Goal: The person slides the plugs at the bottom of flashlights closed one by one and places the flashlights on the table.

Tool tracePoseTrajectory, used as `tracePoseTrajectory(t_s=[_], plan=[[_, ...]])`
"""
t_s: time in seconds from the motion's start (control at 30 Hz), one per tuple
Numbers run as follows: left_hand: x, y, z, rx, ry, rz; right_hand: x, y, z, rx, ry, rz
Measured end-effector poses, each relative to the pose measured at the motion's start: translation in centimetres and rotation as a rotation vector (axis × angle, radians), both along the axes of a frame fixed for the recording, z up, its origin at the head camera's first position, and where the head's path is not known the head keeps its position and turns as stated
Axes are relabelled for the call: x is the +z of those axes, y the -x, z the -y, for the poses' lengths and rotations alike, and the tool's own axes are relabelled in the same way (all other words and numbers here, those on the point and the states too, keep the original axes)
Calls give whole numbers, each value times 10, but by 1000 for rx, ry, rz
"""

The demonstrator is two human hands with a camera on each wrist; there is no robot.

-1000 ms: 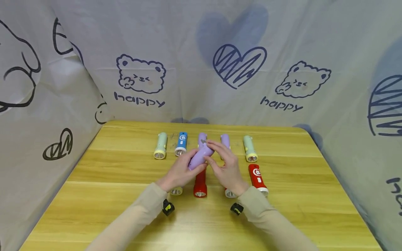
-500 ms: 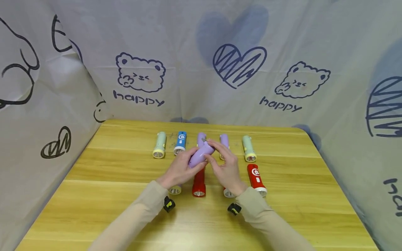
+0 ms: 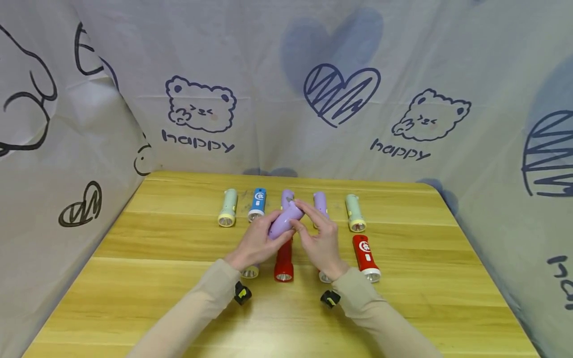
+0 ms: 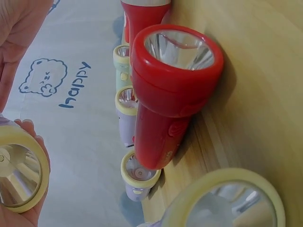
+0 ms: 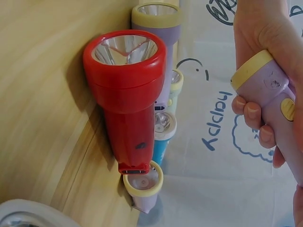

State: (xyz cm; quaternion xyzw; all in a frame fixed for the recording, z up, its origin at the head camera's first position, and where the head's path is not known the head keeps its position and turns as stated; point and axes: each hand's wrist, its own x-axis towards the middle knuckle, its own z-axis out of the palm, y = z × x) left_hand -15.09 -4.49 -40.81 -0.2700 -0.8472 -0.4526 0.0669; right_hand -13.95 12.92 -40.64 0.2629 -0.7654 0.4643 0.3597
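Observation:
A purple flashlight (image 3: 285, 221) with a yellow head rim (image 4: 40, 156) is held up off the table, tilted, between both hands. My left hand (image 3: 258, 240) grips its body near the head end, and its curled fingers (image 5: 253, 113) show around the barrel in the right wrist view. At the tail, my right hand (image 3: 323, 243) pinches it between thumb and fingers. A small grey piece (image 3: 289, 199) sticks out at that tail end. Below the hands, a red flashlight (image 3: 284, 263) lies on the table, partly covered by them.
Behind the hands lies a row of flashlights: green (image 3: 228, 209), blue (image 3: 257, 204), purple (image 3: 320, 201) and another green one (image 3: 355, 214). A red-and-white flashlight (image 3: 366, 258) rests at right. White cloth (image 3: 268, 99) with drawings surrounds the wooden table (image 3: 425, 268).
My right wrist has shifted slightly left. Both hands keep hold of the purple flashlight in nearly the same pose, and the flashlights on the table have stayed put.

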Motion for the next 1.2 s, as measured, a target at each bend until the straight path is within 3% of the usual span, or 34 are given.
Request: tracePoseTrajectory(t_s=[0.33,0.47,0.67,1.2], plan=[[0,-1,-1,30,-41,28,2,-2,2,-36,-16,-17],[-1,1,2,47,-49,2,2,-4,1,-24,-15,-25],[-2,3,4,48,-26,-21,-1,-5,-1,-10,-37,-46],[-2,-1,5,47,14,34,-5,-8,-7,-6,-49,-28]])
